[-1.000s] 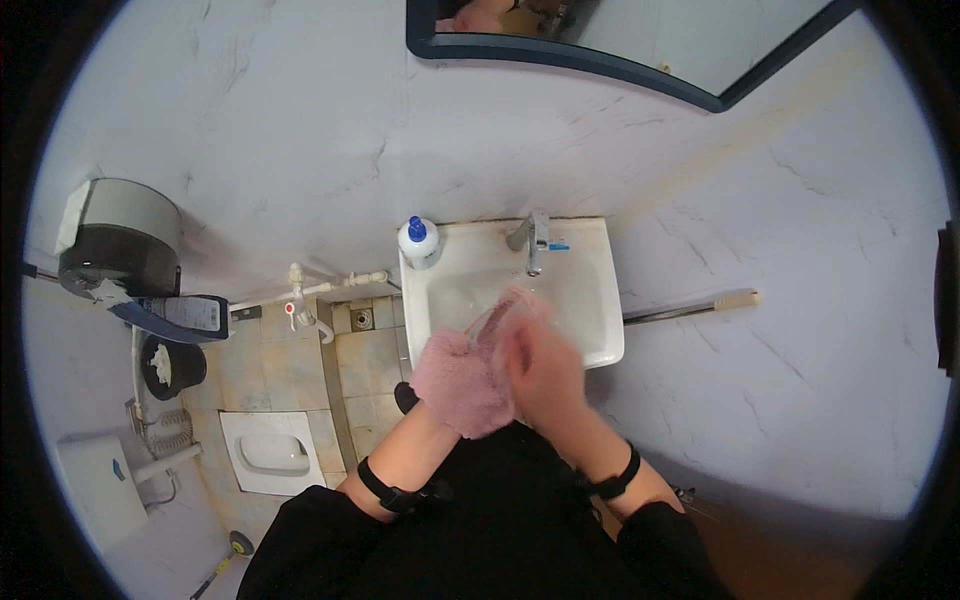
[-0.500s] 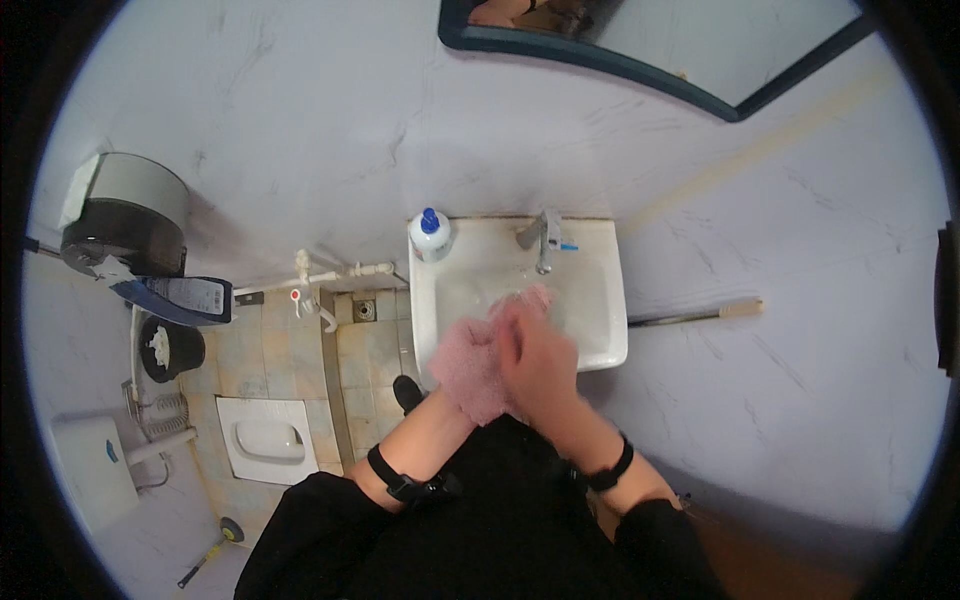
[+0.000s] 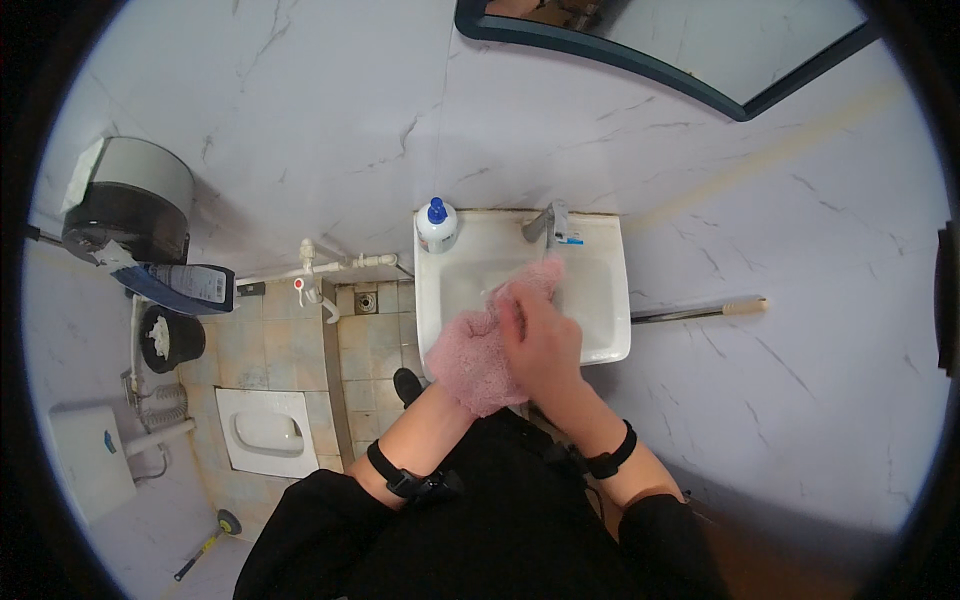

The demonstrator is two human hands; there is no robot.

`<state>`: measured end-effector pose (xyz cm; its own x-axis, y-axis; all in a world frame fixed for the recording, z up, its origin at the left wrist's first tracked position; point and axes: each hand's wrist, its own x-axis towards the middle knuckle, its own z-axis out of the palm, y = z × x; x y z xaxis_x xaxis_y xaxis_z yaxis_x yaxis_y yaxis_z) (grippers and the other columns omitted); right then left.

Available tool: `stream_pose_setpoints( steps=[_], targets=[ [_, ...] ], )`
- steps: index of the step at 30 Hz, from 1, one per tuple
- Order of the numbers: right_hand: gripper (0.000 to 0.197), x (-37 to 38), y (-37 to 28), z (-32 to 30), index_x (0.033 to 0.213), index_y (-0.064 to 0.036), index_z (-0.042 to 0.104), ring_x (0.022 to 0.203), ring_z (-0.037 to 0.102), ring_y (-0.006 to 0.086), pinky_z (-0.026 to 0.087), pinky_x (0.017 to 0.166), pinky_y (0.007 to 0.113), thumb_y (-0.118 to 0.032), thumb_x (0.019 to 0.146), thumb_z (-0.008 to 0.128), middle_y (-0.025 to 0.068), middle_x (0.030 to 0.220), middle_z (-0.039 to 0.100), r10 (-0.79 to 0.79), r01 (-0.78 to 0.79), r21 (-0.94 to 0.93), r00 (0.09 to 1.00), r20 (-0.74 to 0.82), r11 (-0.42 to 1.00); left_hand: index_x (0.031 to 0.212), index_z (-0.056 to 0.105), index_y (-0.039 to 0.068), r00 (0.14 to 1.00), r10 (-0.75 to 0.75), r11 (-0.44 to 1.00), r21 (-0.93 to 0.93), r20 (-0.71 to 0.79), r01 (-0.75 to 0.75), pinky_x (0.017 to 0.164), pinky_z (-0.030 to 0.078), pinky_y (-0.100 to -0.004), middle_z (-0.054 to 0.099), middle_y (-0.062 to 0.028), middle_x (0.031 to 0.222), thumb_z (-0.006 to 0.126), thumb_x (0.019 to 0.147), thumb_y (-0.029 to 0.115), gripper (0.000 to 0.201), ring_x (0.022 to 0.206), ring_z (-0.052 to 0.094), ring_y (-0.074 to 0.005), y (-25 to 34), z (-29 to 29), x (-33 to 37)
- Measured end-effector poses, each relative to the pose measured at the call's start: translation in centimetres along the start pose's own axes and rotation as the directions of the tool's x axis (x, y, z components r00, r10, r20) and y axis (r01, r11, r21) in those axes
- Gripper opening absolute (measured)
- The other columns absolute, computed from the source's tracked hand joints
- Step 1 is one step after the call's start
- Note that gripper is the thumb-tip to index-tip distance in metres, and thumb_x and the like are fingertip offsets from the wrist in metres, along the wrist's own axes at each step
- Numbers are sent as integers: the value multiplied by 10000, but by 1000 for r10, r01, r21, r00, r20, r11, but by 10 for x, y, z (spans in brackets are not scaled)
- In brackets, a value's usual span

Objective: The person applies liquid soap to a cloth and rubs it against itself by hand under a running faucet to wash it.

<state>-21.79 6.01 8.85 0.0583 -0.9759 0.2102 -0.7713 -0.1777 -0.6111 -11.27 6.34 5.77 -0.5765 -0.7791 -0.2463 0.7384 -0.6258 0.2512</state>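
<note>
A pink terry cloth [image 3: 475,365] is wrapped over my left hand [image 3: 452,404], hiding its fingers; only the wrist shows below the cloth. My right hand [image 3: 545,345] is closed on the cloth beside it, with a bunched part [image 3: 540,275] sticking up past the knuckles. Both hands are over the front of the white washbasin [image 3: 600,345]. The upper end of the cloth reaches just under the tap [image 3: 550,222], covering part of its spout.
A white pump bottle with a blue top [image 3: 437,228] stands at the basin's back left corner. A mirror [image 3: 600,45] hangs above. Left are a paper dispenser [image 3: 135,215], a black bin [image 3: 185,335] and a squat toilet [image 3: 230,410]. A pole [image 3: 690,313] sticks out right of the basin.
The bunched upper part of the cloth has risen toward the tap. My right hand has shifted slightly and is less blurred. The view has moved a little.
</note>
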Motion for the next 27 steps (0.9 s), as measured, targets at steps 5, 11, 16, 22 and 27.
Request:
stream_pose_setpoints(
  steps=[5, 11, 16, 22, 27],
  targets=[
    [147, -37, -26, -2, 967, -109, 623, 673, 646, 295, 488, 554, 394, -131, 824, 648, 100, 780, 645, -256, 249, 140, 966, 33, 958, 1335, 407, -16, 986, 132, 902, 399, 106, -164, 1068, 366, -442, 449, -178, 1381, 239, 946, 153, 457, 1271, 458, -297, -13, -6, 10],
    [159, -23, -14, -3, 960, -96, 622, 655, 635, 288, 495, 563, 388, -128, 809, 661, 99, 747, 633, -161, 162, 11, 977, 140, 987, 1223, 476, 30, 996, 43, 887, 461, -73, -5, 912, 467, -329, 526, -75, 1237, 475, 958, 107, 276, 1107, 531, -178, -9, -27, 3],
    [144, -20, -9, -1, 912, -103, 627, 653, 646, 281, 507, 586, 380, -106, 783, 692, 90, 753, 644, -270, 270, 18, 958, 101, 963, 1214, 515, 35, 971, 48, 987, -163, 234, -9, 939, 457, -390, 561, -105, 1193, 403, 980, 186, 300, 1142, 524, -249, 0, -16, -2],
    [98, -25, -17, -1, 906, -77, 603, 610, 622, 321, 480, 533, 396, -157, 857, 634, 123, 738, 635, -212, 210, 55, 976, 39, 976, 1360, 394, 54, 988, -80, 910, -396, 131, 126, 1026, 391, -408, 487, -94, 1334, 311, 997, 309, 452, 1222, 473, -237, -1, 5, -5],
    [101, -14, 0, 4, 881, -99, 577, 601, 606, 322, 475, 532, 418, -172, 850, 639, 112, 707, 600, 8, -5, -117, 1000, 27, 993, 1359, 423, 58, 973, 171, 877, 425, 157, -223, 1089, 330, -366, 486, -88, 1367, 439, 954, 325, 485, 1267, 443, -229, -18, -21, 10]
  ],
)
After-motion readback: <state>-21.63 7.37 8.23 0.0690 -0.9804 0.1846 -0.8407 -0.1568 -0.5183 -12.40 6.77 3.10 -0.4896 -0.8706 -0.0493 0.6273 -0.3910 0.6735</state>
